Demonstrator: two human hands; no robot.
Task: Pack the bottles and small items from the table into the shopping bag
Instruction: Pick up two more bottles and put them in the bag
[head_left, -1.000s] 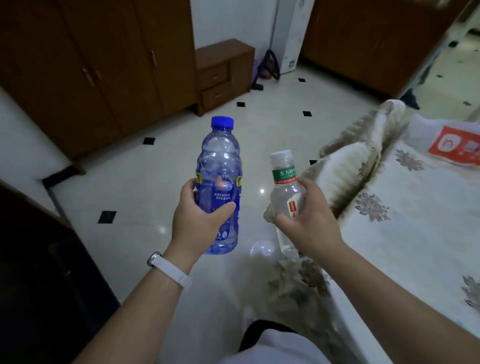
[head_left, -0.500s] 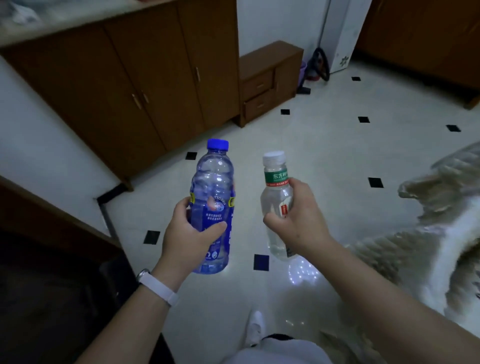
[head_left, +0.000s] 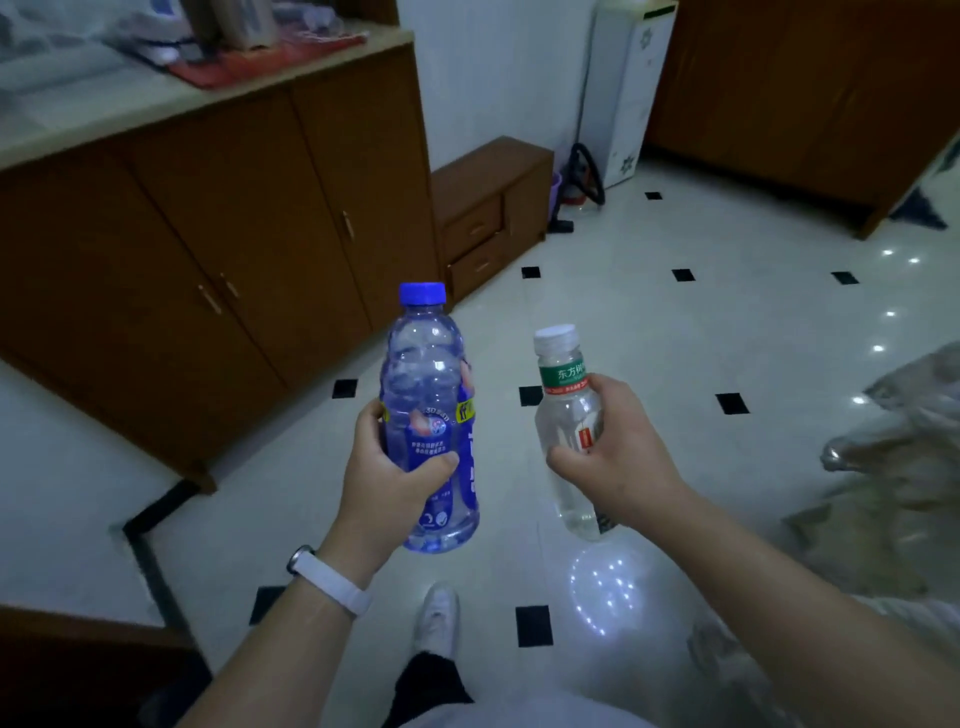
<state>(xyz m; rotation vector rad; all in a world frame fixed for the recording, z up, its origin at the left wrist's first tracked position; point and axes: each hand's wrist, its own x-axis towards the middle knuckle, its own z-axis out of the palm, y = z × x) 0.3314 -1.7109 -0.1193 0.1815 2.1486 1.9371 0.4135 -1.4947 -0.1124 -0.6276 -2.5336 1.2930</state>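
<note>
Blue-capped bottle in L hand; white-capped bottle in R hand

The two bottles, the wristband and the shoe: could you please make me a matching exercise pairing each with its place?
1. blue-capped bottle
2. white-capped bottle
3. wristband
4. shoe

A. on the floor
B. in the right hand
C. on the left wrist
D. in the left hand

Pairs: 1-D, 2-B, 3-C, 4-A

Clear plastic and gloss

We saw a glossy blue-tinted plastic bottle, a clear smooth plastic bottle, a polished reflective tile floor and brown wood cabinets.
</note>
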